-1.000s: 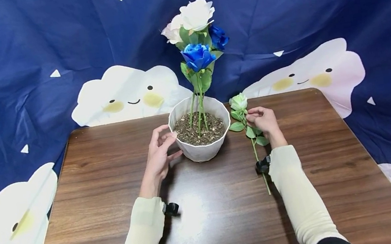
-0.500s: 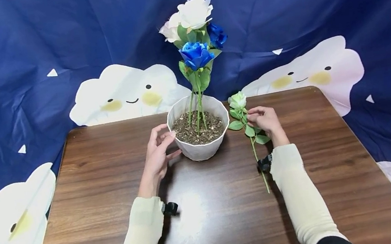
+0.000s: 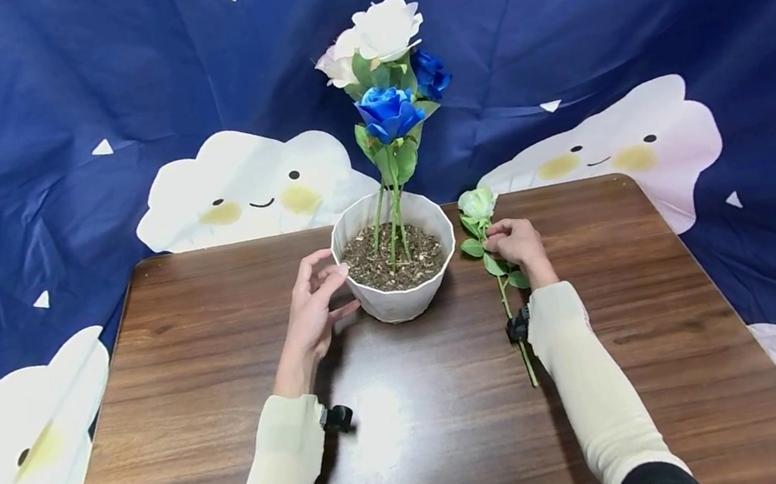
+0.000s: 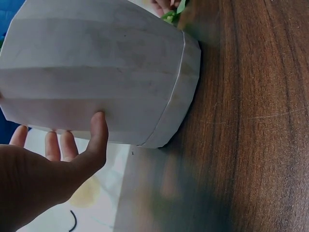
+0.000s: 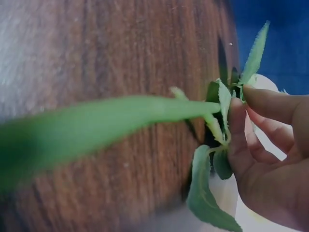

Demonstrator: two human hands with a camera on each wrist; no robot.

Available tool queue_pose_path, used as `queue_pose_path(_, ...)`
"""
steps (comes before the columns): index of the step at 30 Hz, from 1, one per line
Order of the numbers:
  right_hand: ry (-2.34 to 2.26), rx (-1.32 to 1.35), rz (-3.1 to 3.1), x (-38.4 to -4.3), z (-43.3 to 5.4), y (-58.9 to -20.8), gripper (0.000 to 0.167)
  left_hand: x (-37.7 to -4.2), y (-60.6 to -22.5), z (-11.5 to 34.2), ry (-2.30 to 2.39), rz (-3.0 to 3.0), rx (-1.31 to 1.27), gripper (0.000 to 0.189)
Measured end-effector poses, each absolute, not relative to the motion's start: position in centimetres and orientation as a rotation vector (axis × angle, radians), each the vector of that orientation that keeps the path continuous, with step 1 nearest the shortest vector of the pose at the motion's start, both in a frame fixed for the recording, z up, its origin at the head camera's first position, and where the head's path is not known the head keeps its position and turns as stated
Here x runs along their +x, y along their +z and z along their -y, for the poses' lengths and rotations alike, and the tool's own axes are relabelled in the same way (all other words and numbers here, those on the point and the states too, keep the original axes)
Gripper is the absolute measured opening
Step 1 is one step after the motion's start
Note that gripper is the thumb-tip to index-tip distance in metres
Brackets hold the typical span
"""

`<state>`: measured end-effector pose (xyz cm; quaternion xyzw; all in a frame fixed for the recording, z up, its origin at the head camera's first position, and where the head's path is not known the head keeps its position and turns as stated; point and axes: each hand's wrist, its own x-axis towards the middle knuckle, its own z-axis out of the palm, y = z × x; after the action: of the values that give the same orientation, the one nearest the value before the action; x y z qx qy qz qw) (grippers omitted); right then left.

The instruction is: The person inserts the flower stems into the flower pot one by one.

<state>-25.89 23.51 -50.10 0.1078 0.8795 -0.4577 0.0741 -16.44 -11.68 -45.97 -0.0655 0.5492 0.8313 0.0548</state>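
A white faceted flower pot (image 3: 401,304) of dark soil stands at the table's far side, with blue and white roses upright in it. My left hand (image 3: 309,308) is at the pot's left side, fingers spread; in the left wrist view a fingertip touches the pot wall (image 4: 96,82). To the right of the pot, a pale green-white rose (image 3: 478,205) has its long stem pointing toward me. My right hand (image 3: 520,247) pinches its stem just below the bloom. In the right wrist view thumb and fingers meet among its leaves (image 5: 205,193), partly hiding the stem.
The brown wooden table (image 3: 432,436) ends at a back edge just behind the pot and the rose. A dark blue cloth (image 3: 550,17) with cloud faces hangs behind it. The potted blue rose (image 3: 390,114) and white rose (image 3: 389,28) rise high above the rim.
The right hand has shifted slightly left and nearer to me, and the bloom of the pale rose has tipped a little right. My left hand keeps its place at the pot.
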Motion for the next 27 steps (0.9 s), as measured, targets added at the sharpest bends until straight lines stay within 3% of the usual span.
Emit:
queue_pose_path(15, -1.028, 0.344, -2.715, -26.2, -23.6, -49.4, 0.027, -16.4, -46.1, 11.5, 2.51, -1.676, -0.207, 0.038)
queue_pose_path(27, -1.703, 0.397, -2.27, -26.0, -24.5, -48.0, 0.038, -16.6, -46.0, 11.6, 2.517, -1.678, -0.202, 0.041)
